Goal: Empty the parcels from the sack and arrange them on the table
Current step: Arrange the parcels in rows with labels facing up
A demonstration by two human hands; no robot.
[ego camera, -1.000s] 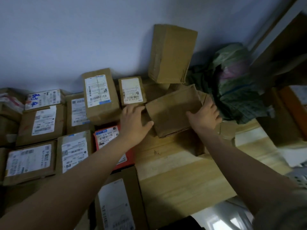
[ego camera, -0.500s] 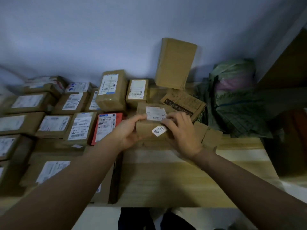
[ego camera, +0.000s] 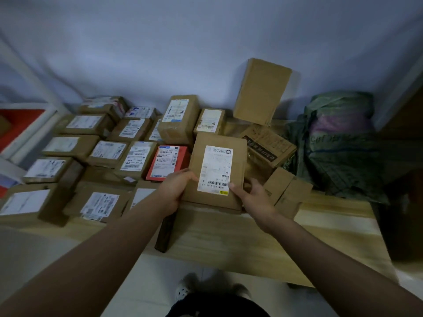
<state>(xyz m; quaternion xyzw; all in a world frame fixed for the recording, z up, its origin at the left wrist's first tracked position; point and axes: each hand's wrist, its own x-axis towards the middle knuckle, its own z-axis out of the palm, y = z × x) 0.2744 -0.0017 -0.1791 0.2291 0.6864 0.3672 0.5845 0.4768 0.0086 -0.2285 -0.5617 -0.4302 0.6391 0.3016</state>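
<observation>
Placing: left hand (ego camera: 175, 191) and right hand (ego camera: 256, 197) grasping labelled parcel (ego camera: 217, 172) between them, next lowering beside red box (ego camera: 168, 162) just beyond left hand.

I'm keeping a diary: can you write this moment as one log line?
step: placing parcel | left hand: gripping | right hand: gripping | spot: beside red parcel | sack: right

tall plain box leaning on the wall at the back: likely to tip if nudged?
Probably yes. The tall plain box stands tilted on its narrow end atop other parcels, propped against the wall, so a side push would likely topple it. Its flat, square cardboard faces suggest it is stiff and will slide rather than roll.
</observation>
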